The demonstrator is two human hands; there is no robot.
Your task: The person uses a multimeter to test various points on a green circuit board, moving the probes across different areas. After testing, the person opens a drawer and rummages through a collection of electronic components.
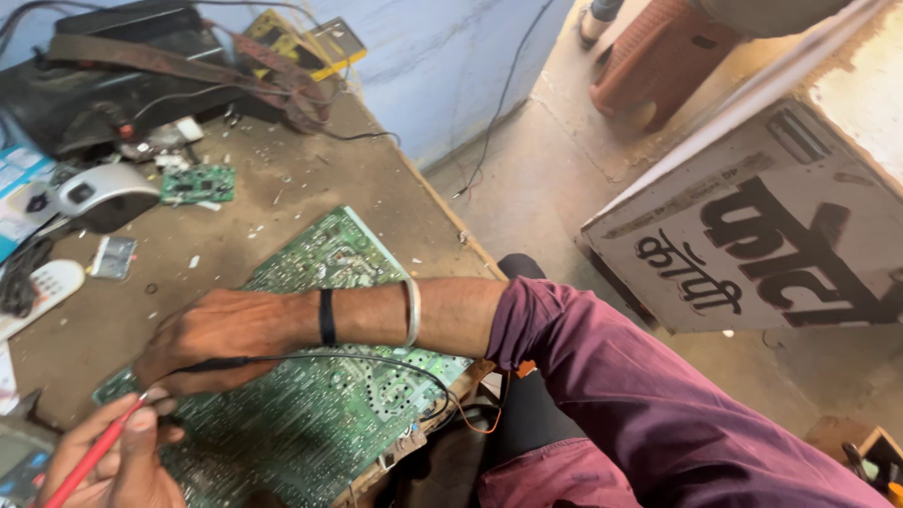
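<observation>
Presently, at the desk [310, 179]:

Large green circuit board [310, 414]: lies flat at centre, spans from 12 o'clock towards 6 o'clock and overhangs the near edge. Laid solder side up, probably to expose its test points.

Right hand [221, 341]: reaches across from 3 o'clock and rests its heel on the board for steadiness. Closed around a black probe [212, 364], with the tip pointed towards 9 o'clock at the board's left corner. Black lead [376, 362]: trails back over the board and loops off the near edge, clear of the work area.

Left hand [118, 466]: enters at 7 o'clock. Pinches a red probe [89, 459] pen-fashion between thumb and fingers and aims its tip up towards the same corner, close to the black tip. Exact contact points too small to tell.

At 10 o'clock, well apart from the work: a small green board [198, 183], a grey-and-white device [103, 193] and a white remote control [42, 287], apparently set aside. Also debris and screws scattered about.

On the floor: a reddish stool [658, 56] at 1 o'clock and a lettered signboard [752, 235] leaning at 3 o'clock.
</observation>
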